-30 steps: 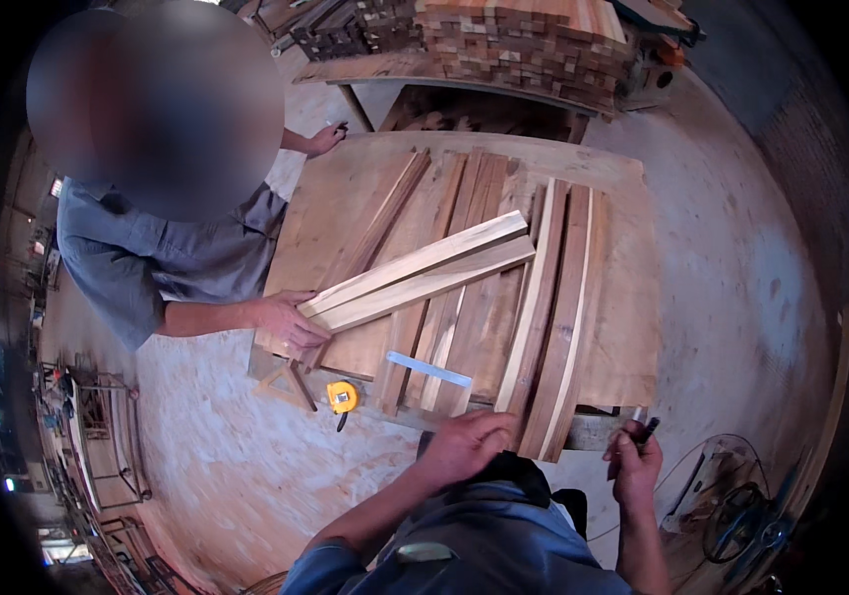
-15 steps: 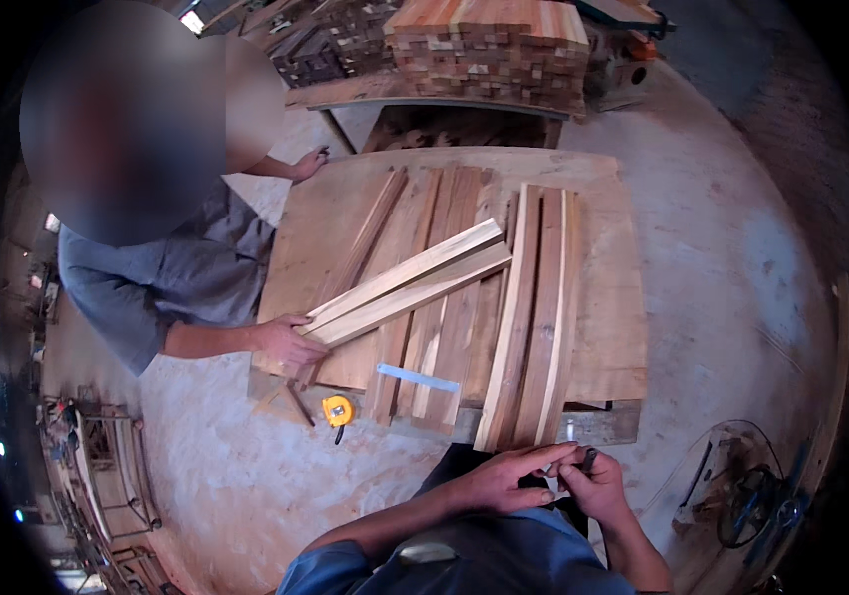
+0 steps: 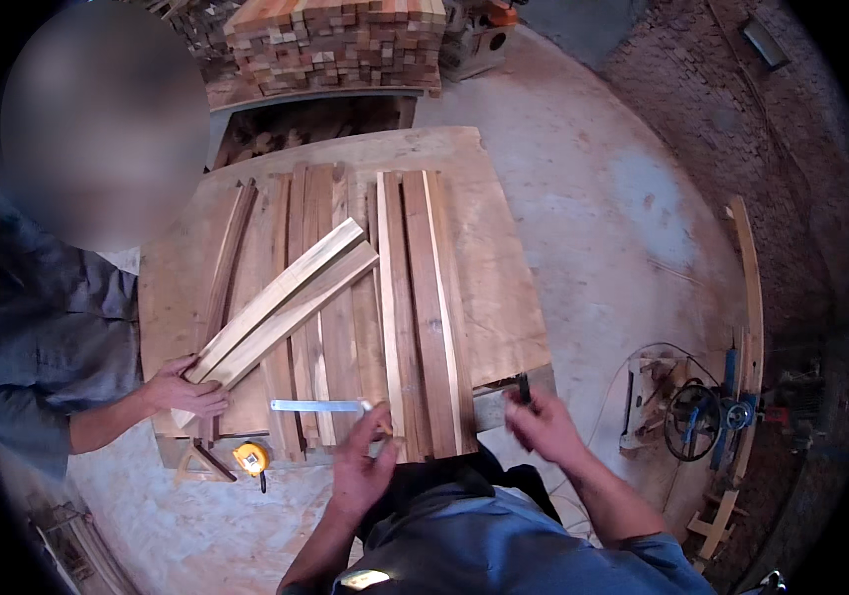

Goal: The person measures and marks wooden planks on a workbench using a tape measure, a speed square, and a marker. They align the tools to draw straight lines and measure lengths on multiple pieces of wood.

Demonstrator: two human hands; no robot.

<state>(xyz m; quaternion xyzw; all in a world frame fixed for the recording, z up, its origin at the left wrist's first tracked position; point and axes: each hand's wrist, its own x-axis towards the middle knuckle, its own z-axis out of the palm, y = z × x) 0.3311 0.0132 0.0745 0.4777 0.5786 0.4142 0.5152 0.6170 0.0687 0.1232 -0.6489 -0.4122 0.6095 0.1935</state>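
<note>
My left hand (image 3: 360, 466) hovers with fingers apart over the near edge of the plywood worktable (image 3: 504, 288), just below a metal ruler (image 3: 315, 405) lying across the boards. Blurred, my right hand (image 3: 542, 428) is at the table's near right corner, gripping a small dark stick-like object (image 3: 522, 389). Several long boards (image 3: 420, 307) lie side by side on the table. Two pale boards (image 3: 286, 297) rest diagonally on top, and a co-worker's hand (image 3: 186, 392) on the left presses down on their near end.
A yellow tape measure (image 3: 251, 456) and a wooden triangle (image 3: 201, 464) lie at the table's near left edge. A pile of stacked timber (image 3: 335, 45) stands beyond the table. A machine with cables (image 3: 692, 416) and a curved wooden strip (image 3: 752, 297) are on the concrete floor at right.
My hands, joined in front of me half a second ago, have separated. The left moved up toward the ruler and the right went to the table's corner. The co-worker's hand stays on the diagonal boards.
</note>
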